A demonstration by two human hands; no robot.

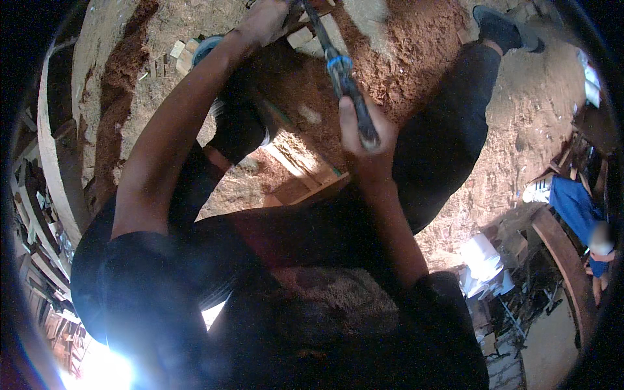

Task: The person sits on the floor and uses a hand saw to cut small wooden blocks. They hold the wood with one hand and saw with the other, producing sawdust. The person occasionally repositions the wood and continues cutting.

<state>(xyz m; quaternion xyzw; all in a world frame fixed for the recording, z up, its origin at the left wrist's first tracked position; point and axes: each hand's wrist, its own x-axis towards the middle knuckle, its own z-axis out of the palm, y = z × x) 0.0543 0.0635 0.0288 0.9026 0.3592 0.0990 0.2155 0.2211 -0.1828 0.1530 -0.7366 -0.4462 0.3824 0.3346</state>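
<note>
My right hand (369, 133) is closed around the dark handle of a long, narrow tool (343, 77) with a bright blue ring; its exact kind is unclear. The tool's thin shaft runs up and left to the top edge, where its far end is cut off. At the top, my left hand (265, 21) is bent round something dark beside that shaft. Its fingers are partly out of the picture, and what they grip I cannot make out. Small pale wood blocks (300, 37) lie on the ground just below the left hand.
Reddish sawdust (416, 52) covers the ground between my legs. A wooden board (315, 188) lies near my lap. Left of my forearm are a blue round object (207, 49) and wood offcuts (184, 57). At right are a white bucket (481, 257), a curved beam (565, 260) and another person (575, 205).
</note>
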